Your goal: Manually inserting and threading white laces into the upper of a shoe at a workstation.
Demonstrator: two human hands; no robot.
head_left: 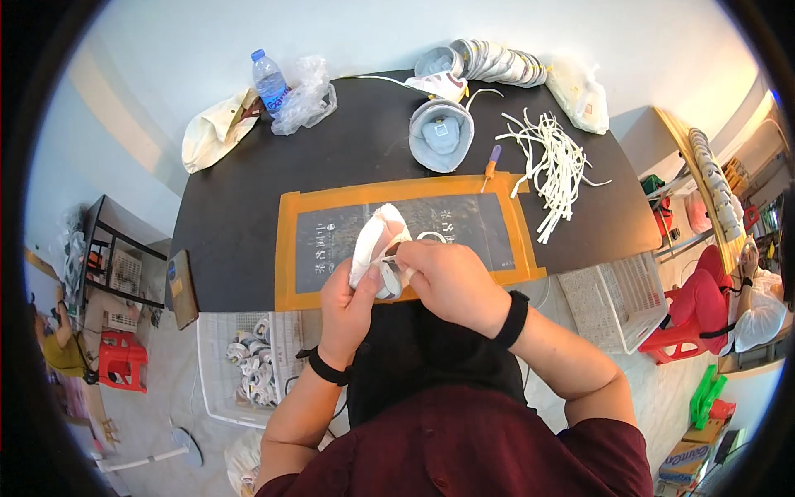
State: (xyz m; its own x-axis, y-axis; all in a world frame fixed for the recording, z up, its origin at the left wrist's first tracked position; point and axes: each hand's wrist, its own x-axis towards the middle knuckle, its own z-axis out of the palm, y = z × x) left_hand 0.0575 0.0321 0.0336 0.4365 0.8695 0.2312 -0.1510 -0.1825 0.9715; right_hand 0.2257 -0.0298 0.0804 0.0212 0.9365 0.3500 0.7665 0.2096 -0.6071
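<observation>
We see a pale cloth piece (367,240) raised between both hands over the near middle of the bench (356,141). Our left hand (346,302) has its thumb and fingers clamped on the piece's near-left edge; the fingers of our right hand (454,282) are drawn together at its right side, apparently on a narrow white strip (391,259), though the knuckles hide the exact contact.

We judge the piece light, soft and hardly fragile, its wall stiff enough to stand open yet easily creased. A firm hold suits the thicker edge; the strip, thin and limp, is best pinched close to the cloth.

The bench is dark and smooth, and orange tape (288,240) frames a dark panel beneath the hands. To the far right we note loose white strips (551,170) and a small tool (493,161) with a purple and orange handle; beyond the panel lie a grey cup-shaped piece (421,132) and a stack of similar ones (509,65). A bottle (269,83) stands at far left.

Below the near-left edge, a white crate (214,369) holds small grey-and-white pieces. In the room at right, a person (758,311) sits on a red stool (662,341).
</observation>
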